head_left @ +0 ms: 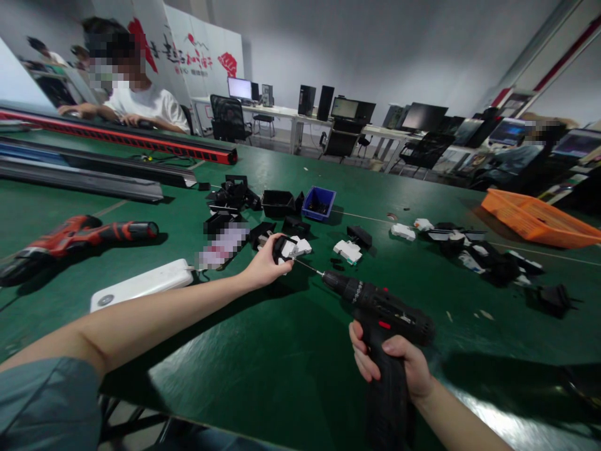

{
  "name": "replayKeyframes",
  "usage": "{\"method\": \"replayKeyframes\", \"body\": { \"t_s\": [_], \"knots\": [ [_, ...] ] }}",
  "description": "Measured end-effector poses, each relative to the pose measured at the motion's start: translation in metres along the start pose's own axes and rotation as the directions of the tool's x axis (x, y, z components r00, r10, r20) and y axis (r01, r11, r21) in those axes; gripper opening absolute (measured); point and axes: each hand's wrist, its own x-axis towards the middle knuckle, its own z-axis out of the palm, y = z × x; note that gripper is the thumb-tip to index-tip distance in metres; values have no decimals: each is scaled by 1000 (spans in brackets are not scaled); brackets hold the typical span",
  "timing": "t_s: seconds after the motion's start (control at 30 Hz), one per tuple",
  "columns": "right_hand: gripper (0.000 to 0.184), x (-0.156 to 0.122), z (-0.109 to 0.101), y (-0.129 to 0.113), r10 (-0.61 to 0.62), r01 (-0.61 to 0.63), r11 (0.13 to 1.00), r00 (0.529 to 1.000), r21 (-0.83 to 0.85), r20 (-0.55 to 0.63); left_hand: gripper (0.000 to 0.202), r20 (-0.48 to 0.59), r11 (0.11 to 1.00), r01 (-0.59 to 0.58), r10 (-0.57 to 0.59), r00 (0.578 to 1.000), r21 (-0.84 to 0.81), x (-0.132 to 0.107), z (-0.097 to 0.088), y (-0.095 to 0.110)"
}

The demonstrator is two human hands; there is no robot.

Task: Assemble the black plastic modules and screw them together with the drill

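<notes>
My left hand [266,264] is closed on a small black and white plastic part [291,247], held down on the green table [263,351]. In my right hand [399,366] I grip the handle of a black cordless screwdriver [375,304]. Its thin bit [307,267] points left and its tip meets the part between my left fingers. Loose white and black pieces [348,250] lie just beyond the screwdriver.
A red drill [75,238] and a white flat box [141,285] lie at the left. A small blue bin [319,203], black parts, an orange tray [539,219] and long rails [117,134] stand further back. A person in white [141,103] sits at the far left.
</notes>
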Motion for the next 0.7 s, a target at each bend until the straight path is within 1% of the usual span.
{"method": "replayKeyframes", "body": {
  "t_s": [0.17, 0.47, 0.7],
  "knots": [
    [34, 0, -1, 2, 25, -24, 1000, 1000, -17, 17, 64, 12, 999, -48, 47, 999, 17, -1, 0, -1],
    [33, 0, 0, 2, 29, -29, 1000, 1000, -4, -3, 66, 36, 992, -84, 81, 996, 95, -4, -2, 5],
    [28, 1, 2, 2, 44, -44, 999, 999, 15, -1, 64, 49, 987, -97, 91, 995, 126, -5, -3, 8]
  ]
}}
